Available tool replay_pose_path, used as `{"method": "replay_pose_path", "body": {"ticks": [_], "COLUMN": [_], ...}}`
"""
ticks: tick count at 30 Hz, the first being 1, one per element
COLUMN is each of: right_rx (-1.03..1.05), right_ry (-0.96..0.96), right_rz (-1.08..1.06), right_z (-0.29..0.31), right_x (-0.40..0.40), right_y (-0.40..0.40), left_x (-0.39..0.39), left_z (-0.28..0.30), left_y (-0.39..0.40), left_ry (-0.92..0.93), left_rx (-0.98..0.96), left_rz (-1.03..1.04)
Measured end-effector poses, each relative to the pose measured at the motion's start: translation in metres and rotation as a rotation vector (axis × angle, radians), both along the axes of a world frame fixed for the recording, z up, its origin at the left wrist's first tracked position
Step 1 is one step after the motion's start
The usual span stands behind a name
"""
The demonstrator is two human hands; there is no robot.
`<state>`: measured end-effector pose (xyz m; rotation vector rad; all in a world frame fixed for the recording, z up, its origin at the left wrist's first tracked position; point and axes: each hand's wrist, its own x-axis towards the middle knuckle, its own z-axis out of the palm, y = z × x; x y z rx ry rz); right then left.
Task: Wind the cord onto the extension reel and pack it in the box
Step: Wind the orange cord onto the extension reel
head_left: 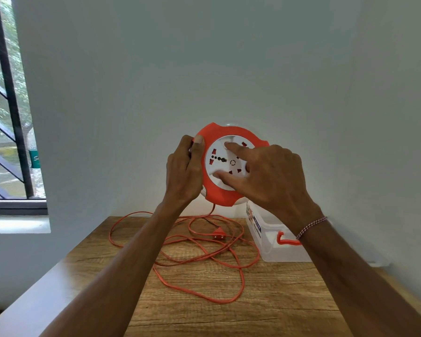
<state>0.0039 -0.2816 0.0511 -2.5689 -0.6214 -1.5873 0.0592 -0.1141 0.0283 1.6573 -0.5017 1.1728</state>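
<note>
The wooden worktop (265, 300) meets the wall at its far edge, with bare wood open toward the near edge and loose loops of orange cord (204, 249) and its plug (218, 233) spread over the middle, just beside the clear plastic box (272, 242) at the back right. The reel (219, 166) is held up above the worktop in front of the wall. The left hand (184, 173) has its fingers curled tight round the reel's orange rim, while the right hand (267, 176) is spread, its fingers (231, 147) pressing the white socket face without gripping it.
</note>
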Motion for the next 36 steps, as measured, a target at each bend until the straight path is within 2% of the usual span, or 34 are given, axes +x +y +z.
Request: {"method": "replay_pose_path", "body": {"ticks": [7,11,15,19,24,31,36], "right_rx": [-0.113,-0.166,-0.267,-0.303,-0.272,-0.110,0.006], "right_ry": [-0.036,0.092,0.186,0.151,0.102,0.045,0.038], "right_rz": [0.176,0.257,0.125,0.014,-0.027,-0.050,0.030], "right_z": [0.005,0.007,0.009,0.007,0.001,-0.004,-0.002], "right_x": [0.004,0.001,-0.005,-0.008,-0.005,-0.001,-0.001], "right_y": [-0.009,-0.013,-0.008,-0.002,0.001,0.000,0.001], "left_x": [0.002,0.003,0.003,0.003,0.002,0.000,0.001], "left_z": [0.000,-0.001,-0.001,0.000,0.000,0.000,0.000], "left_y": [0.001,0.002,0.001,0.002,0.002,0.000,0.000], "left_ry": [0.002,-0.009,-0.010,-0.013,-0.019,-0.020,-0.016], "left_rx": [-0.014,-0.011,-0.012,-0.009,-0.004,-0.005,0.015], "left_rz": [-0.003,-0.008,-0.012,-0.005,0.013,-0.006,0.017]}}
